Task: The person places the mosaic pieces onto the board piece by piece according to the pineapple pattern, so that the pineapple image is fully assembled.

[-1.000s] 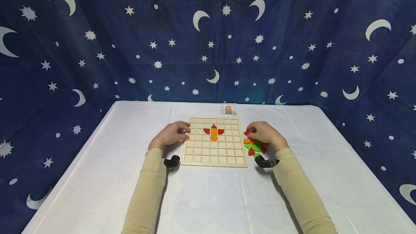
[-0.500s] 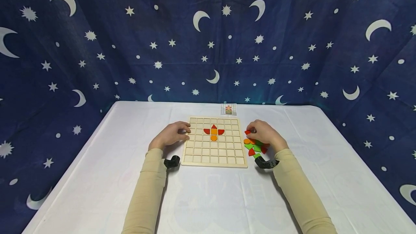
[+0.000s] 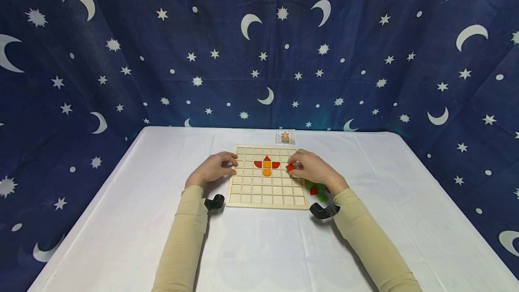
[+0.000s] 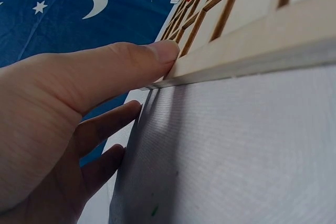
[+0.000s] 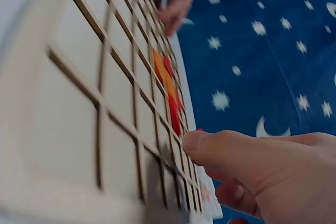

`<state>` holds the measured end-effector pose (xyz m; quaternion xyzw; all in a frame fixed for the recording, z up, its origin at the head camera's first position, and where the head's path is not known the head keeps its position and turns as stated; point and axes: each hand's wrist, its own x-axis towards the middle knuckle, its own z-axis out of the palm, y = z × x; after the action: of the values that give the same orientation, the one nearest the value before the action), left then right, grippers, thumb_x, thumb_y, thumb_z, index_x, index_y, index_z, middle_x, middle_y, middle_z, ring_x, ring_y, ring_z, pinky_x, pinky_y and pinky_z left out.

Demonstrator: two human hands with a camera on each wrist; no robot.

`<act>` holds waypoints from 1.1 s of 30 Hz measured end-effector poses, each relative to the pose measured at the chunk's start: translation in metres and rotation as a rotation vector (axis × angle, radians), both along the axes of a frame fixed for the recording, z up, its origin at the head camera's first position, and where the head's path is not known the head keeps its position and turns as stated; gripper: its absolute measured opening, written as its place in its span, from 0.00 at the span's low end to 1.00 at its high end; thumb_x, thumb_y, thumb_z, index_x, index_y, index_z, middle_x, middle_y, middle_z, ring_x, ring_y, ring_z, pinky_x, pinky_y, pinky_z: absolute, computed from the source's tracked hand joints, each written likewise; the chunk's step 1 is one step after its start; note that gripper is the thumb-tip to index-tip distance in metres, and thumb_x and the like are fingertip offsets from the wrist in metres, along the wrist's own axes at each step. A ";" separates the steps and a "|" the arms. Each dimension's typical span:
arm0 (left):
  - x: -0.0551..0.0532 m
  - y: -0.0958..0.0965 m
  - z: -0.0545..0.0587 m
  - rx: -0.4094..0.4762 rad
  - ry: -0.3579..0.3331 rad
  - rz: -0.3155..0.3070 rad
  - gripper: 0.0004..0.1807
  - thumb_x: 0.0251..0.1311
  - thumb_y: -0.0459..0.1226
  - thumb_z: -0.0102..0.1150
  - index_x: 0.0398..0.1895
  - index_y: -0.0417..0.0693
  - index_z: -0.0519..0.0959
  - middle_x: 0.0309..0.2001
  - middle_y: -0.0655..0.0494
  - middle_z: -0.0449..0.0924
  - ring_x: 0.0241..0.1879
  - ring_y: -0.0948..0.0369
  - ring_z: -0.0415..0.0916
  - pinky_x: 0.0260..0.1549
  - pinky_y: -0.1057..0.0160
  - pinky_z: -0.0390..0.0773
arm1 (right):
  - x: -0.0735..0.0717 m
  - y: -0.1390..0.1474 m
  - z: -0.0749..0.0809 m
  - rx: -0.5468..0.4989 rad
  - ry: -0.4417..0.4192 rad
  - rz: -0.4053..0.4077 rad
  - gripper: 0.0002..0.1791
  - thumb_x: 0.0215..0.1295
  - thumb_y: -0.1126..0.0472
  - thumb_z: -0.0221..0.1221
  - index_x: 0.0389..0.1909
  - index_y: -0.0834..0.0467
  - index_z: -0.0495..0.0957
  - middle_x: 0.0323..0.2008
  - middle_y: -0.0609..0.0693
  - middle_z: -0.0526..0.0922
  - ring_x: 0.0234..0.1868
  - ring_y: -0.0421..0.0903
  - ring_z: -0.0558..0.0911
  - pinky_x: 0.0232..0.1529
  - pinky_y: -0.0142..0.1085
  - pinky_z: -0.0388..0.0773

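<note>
My right hand (image 3: 311,167) pinches a small red puzzle piece (image 3: 289,167) between thumb and fingertips, over the right part of the wooden grid board (image 3: 266,197). In the right wrist view the thumb hides nearly all of that piece. Set into the board's cells are red pieces (image 3: 275,164), an orange square (image 3: 266,164) and an orange round piece (image 3: 266,172). My left hand (image 3: 211,167) rests at the board's left edge. In the left wrist view its thumb (image 4: 165,51) touches the wooden rim, and the other fingers (image 4: 105,166) stay spread and lower, beside the board.
Loose green and red pieces (image 3: 314,190) lie right of the board, partly under my right forearm. A small pattern card (image 3: 285,136) lies behind the board on the white-covered table (image 3: 259,247). A dark blue curtain (image 3: 219,84) with moons and stars surrounds the table.
My right hand has moved left from the loose pieces to over the board, carrying the red puzzle piece. My left hand stays where it was.
</note>
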<state>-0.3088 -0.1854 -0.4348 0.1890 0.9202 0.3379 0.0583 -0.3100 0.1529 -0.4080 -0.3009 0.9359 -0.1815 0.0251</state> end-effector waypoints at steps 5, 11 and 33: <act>0.000 0.001 0.000 0.004 -0.008 0.013 0.14 0.56 0.36 0.68 0.46 0.45 0.83 0.65 0.48 0.72 0.69 0.49 0.62 0.69 0.50 0.61 | 0.004 -0.019 -0.003 0.022 0.028 0.125 0.16 0.61 0.56 0.66 0.48 0.58 0.82 0.43 0.49 0.78 0.34 0.44 0.74 0.40 0.36 0.76; -0.001 0.002 0.001 0.005 -0.011 0.011 0.14 0.56 0.36 0.68 0.46 0.44 0.83 0.65 0.48 0.72 0.69 0.49 0.61 0.69 0.50 0.60 | 0.003 -0.029 -0.004 0.065 0.079 0.168 0.16 0.61 0.56 0.67 0.49 0.57 0.82 0.44 0.48 0.78 0.33 0.40 0.72 0.41 0.35 0.76; -0.001 0.001 0.002 0.006 -0.026 0.015 0.14 0.56 0.36 0.68 0.45 0.44 0.83 0.65 0.48 0.72 0.69 0.48 0.61 0.69 0.49 0.60 | 0.001 -0.033 -0.004 0.047 0.016 0.158 0.12 0.63 0.62 0.64 0.47 0.59 0.82 0.40 0.49 0.82 0.38 0.43 0.77 0.46 0.38 0.79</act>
<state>-0.3093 -0.1846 -0.4330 0.1779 0.9197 0.3436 0.0669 -0.3086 0.1194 -0.4124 -0.3747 0.9133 -0.1547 0.0390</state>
